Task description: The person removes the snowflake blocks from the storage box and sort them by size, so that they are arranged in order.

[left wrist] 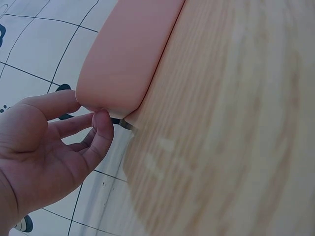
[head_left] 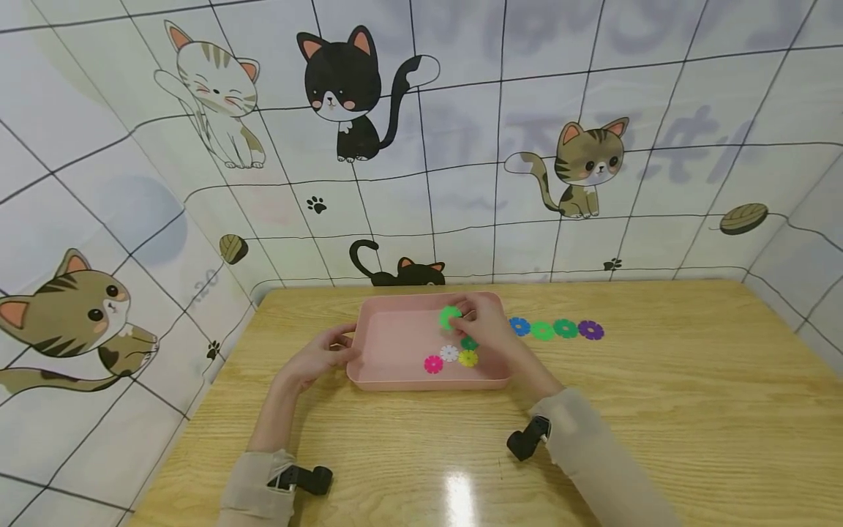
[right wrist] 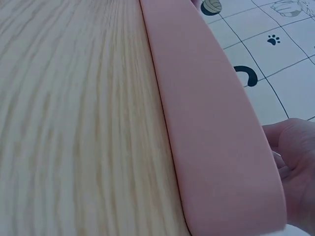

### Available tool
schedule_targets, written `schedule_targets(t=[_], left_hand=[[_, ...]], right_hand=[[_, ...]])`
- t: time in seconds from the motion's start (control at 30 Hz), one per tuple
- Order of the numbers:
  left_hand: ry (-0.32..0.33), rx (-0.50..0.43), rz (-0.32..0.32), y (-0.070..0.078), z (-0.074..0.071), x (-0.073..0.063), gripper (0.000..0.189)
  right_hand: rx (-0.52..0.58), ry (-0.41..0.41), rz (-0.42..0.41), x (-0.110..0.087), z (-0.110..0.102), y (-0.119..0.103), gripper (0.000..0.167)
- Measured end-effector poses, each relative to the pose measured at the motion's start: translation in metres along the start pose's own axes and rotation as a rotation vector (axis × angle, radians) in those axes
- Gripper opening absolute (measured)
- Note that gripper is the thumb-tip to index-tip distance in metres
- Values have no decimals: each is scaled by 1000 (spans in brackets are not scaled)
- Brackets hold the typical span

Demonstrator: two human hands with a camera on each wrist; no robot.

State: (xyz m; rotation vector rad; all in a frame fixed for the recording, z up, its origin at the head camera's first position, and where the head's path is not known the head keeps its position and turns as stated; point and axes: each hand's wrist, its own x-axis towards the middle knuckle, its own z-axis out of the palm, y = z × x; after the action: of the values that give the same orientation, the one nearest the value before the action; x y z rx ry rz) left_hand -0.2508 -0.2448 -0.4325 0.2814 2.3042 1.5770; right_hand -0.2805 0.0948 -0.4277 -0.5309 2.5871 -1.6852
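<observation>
My right hand [head_left: 486,322] pinches a bright green notched disc [head_left: 450,318] above the pink tray [head_left: 395,385]. Inside the tray lie a hot-pink disc [head_left: 433,364], a white disc [head_left: 449,353], a yellow disc [head_left: 468,358] and a dark green disc [head_left: 469,342], partly beneath the hand. With curled fingers, my left hand [head_left: 321,356] holds the tray's left side; the left wrist view shows its fingertips [left wrist: 102,117] at the tray's corner. The tray's wall [right wrist: 211,118] hides the right fingertips and disc in the right wrist view.
Right of the tray, a row on the wooden table [head_left: 685,366] runs from a blue disc [head_left: 519,326] through a light green disc [head_left: 543,331] and a green disc [head_left: 566,328] to a purple disc [head_left: 590,330]. A cat-patterned wall covering [head_left: 461,146] stands behind.
</observation>
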Motion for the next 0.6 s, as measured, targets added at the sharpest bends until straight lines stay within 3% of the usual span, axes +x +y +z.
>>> schedule_targets(t=[0.13, 0.2, 0.43, 0.6], left_hand=[[-1, 0, 3, 0, -2, -1, 63], [-1, 6, 8, 1, -2, -2, 63], [0, 16, 14, 1, -2, -3, 63], [-4, 15, 13, 0, -2, -1, 64]], right_hand=[[81, 0, 74, -7, -13, -3, 33], [68, 12, 89, -11, -20, -3, 32], [-30, 57, 5, -22, -49, 6, 35], [-55, 94, 6, -34, -75, 13, 35]])
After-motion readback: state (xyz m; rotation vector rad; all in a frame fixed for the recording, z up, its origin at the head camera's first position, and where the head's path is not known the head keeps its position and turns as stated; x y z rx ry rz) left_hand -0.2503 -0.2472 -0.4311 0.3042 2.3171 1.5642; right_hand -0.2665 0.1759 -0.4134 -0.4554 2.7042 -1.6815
